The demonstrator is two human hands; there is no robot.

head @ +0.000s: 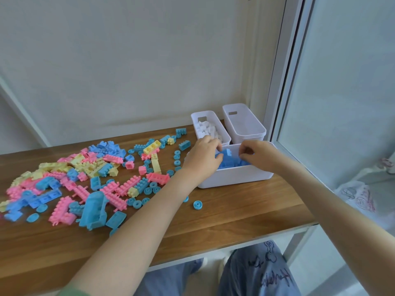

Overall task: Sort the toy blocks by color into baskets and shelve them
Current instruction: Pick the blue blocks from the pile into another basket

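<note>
A pile of pink, yellow and blue toy blocks (85, 176) covers the left half of the wooden table (235, 216). A white basket (235, 177) at the right holds blue blocks (230, 162). Both hands are over this basket. My left hand (203, 159) reaches into its left side, fingers curled among the blue blocks. My right hand (256, 154) hovers over the right side with fingers pinched; whether it holds a block is hidden. Behind, a second basket (213, 116) holds white blocks (207, 129).
A stack of white baskets (245, 124) with nothing showing inside stands at the back right against a window frame (284, 82). Blue wheel pieces (197, 205) lie loose near the table's middle. The table's front edge runs above my knees.
</note>
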